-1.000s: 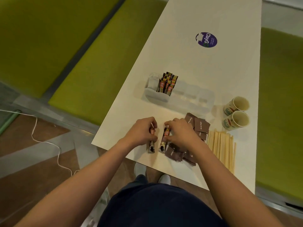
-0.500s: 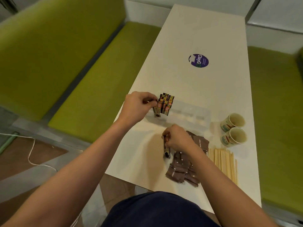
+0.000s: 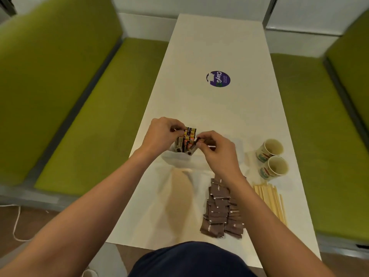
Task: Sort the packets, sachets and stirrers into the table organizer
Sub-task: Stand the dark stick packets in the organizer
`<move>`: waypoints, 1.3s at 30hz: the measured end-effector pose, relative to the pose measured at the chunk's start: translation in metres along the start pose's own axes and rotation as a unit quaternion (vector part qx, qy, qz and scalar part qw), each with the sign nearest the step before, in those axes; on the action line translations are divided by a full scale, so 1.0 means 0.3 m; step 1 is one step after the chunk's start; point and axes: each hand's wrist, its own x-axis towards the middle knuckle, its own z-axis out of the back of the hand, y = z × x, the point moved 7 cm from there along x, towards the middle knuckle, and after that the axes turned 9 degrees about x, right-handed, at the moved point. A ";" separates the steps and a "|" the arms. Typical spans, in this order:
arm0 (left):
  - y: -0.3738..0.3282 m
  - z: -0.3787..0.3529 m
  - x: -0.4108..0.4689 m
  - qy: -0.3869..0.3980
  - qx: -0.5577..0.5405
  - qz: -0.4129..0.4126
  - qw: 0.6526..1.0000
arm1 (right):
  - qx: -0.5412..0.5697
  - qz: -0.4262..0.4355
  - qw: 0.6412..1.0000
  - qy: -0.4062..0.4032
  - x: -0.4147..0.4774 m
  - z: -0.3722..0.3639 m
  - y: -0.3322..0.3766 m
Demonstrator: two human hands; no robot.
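Note:
The clear table organizer (image 3: 237, 143) stands across the white table, mostly behind my hands. Its left compartment holds several upright dark coffee sachets (image 3: 188, 136). My left hand (image 3: 161, 134) pinches one sachet at the top on the left side of that bundle. My right hand (image 3: 217, 150) holds another dark sachet (image 3: 192, 147) slanted into the same compartment. A pile of brown packets (image 3: 219, 208) lies near the front edge. Wooden stirrers (image 3: 271, 200) lie to its right.
Two paper cups (image 3: 272, 158) lie on their sides at the right of the organizer. A purple round sticker (image 3: 218, 78) marks the table's middle. Green benches (image 3: 89, 108) flank the table. The near edge is close to my body.
My right hand has lifted its sachet off the table and brought it to the organizer's left compartment. My left hand has stayed at that compartment. The camera view has tilted upward.

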 end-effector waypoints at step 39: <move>0.072 -0.054 -0.165 -0.001 -0.007 -0.065 0.998 | -0.147 0.058 0.987 0.035 0.039 -0.113 -0.097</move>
